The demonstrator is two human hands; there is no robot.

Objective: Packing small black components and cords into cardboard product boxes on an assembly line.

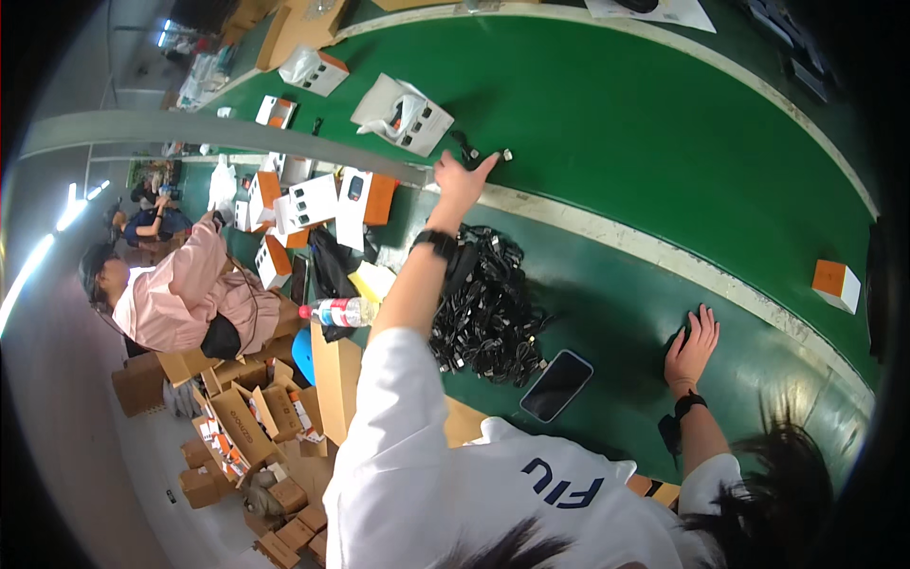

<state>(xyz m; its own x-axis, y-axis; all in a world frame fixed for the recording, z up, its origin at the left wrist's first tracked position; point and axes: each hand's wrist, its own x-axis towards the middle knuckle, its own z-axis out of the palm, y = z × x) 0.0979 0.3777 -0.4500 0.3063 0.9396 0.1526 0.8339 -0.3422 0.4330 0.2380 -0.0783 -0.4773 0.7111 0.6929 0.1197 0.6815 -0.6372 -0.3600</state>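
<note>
My left hand reaches over the near edge of the green belt, thumb and fingers apart. Just beyond its fingertips lies a black cable with a light connector; whether the fingers touch it I cannot tell. An opened white box with a plastic bag in it stands on the belt beside this hand. Below my left forearm is a large heap of black cables on the green table. Flat on the table at the right rests my right hand, fingers stretched, holding nothing. A dark-screened phone lies between the heap and that hand.
An orange and white box sits on the belt at the right. Several opened boxes and a plastic bottle stand to the left. Another person in pink works there, near brown cartons on the floor.
</note>
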